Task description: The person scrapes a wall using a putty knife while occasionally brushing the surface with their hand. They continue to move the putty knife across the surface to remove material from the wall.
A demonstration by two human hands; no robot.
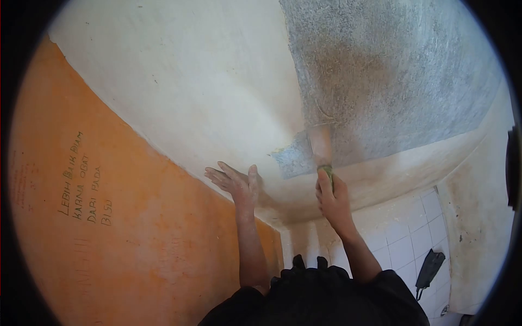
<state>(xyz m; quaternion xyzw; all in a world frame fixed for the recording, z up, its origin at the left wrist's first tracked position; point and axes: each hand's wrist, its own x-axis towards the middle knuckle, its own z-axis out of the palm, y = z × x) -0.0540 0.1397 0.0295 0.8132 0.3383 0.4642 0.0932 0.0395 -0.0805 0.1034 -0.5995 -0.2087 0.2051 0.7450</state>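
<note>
My right hand (333, 198) is wrapped round the green handle of a scraper (321, 142). Its wide blade points up the wall, the tip right at the edge of the rough grey patch (380, 70), where a thin strip of the surface curls. Beside that patch, to the left, lies the smooth white wall surface (217, 81). My left hand (236, 182) has its fingers spread, holding nothing, close to the white wall near the corner. Pale dust coats its fingers. A small bluish-grey area (288, 162) with a ragged edge sits between the two hands.
An orange wall (141, 217) with handwritten lettering stands on the left and meets the white wall in a corner. Below right is a white tiled floor (401, 251), with a dark flat object (430, 268) lying on it. Another pale wall (478, 217) rises at the right.
</note>
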